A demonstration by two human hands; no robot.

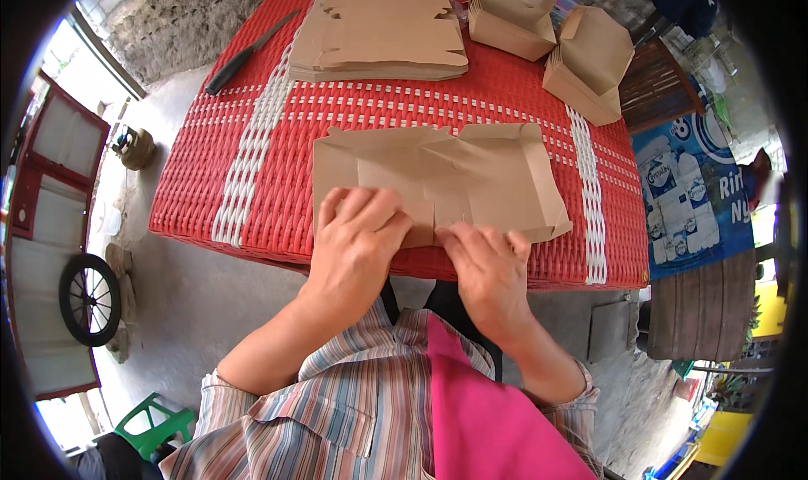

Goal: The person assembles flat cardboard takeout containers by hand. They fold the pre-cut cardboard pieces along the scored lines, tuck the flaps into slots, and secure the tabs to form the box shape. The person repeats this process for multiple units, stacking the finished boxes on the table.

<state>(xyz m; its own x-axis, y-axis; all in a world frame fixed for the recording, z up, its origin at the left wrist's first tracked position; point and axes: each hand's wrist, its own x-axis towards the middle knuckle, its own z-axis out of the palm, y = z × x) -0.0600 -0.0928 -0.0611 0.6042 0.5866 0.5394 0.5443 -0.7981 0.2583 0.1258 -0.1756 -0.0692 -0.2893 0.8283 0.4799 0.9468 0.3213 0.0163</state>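
Note:
A brown cardboard food box (492, 173) lies partly folded at the near edge of the red woven table, its side walls raised and its inside facing up. My left hand (358, 240) has its fingers bent over the near left wall, gripping the card by a small flap. My right hand (488, 265) pinches the near wall close to the box's middle, thumb and fingers together at the fold. The fingertips of both hands partly hide the near edge between them.
A stack of flat cardboard blanks (379, 29) lies at the back of the red woven table (194, 177). Left of it is a dark-handled knife (248, 55). Folded boxes (589, 63) stand nested at the far right. A green plastic chair (156, 425) is on the floor at lower left.

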